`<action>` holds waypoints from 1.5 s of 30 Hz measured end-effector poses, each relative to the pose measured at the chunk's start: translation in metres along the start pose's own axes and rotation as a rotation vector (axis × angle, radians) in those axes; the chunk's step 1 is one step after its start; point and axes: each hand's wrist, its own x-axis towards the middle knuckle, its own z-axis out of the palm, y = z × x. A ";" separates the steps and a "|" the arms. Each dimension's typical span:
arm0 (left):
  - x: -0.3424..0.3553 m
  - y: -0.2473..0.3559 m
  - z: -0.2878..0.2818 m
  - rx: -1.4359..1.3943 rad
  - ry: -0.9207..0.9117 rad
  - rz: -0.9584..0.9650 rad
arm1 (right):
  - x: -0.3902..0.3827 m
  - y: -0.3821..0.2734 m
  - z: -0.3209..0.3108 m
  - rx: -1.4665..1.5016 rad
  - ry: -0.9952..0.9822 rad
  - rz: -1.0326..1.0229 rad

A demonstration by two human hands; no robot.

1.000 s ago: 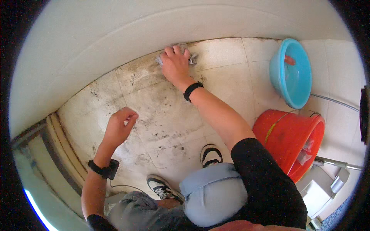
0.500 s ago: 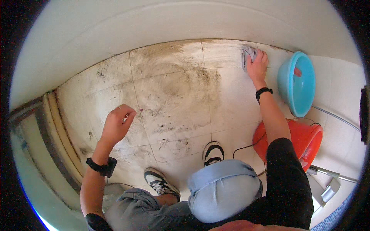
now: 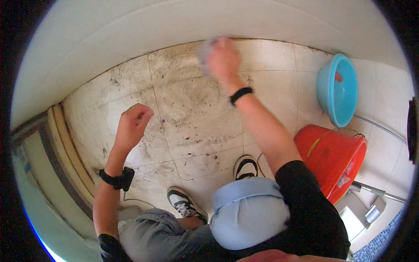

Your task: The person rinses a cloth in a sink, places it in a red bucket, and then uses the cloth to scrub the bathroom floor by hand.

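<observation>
My right hand, blurred by motion, presses a greyish cloth onto the dirty tiled floor, close to where the floor meets the far wall. The cloth sticks out past the left side of the hand; the rest is hidden under the palm and fingers. Dark grime and specks spread over the left and middle tiles, while those at the right look paler. My left hand hovers over the stained left part, its fingers curled loosely together around a hollow with nothing visible inside.
A light blue basin rests on its side against the right wall, a reddish thing inside it. Nearer lies a tipped red bucket. A metal pipe runs beside it. At the left is a raised door sill. My shoes stand on the floor.
My right hand has swept the cloth leftward along the far wall, away from the basin. The left hand has risen slightly, still curled.
</observation>
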 end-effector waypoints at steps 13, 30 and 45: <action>-0.019 -0.001 0.003 0.134 0.012 0.022 | -0.011 0.077 -0.030 0.040 0.077 -0.222; -0.019 -0.004 0.023 -0.122 -0.017 -0.089 | 0.016 -0.036 -0.002 -0.225 -0.119 -0.202; -0.055 -0.022 0.011 -0.004 0.019 -0.102 | 0.032 0.173 -0.084 -0.406 -0.245 0.060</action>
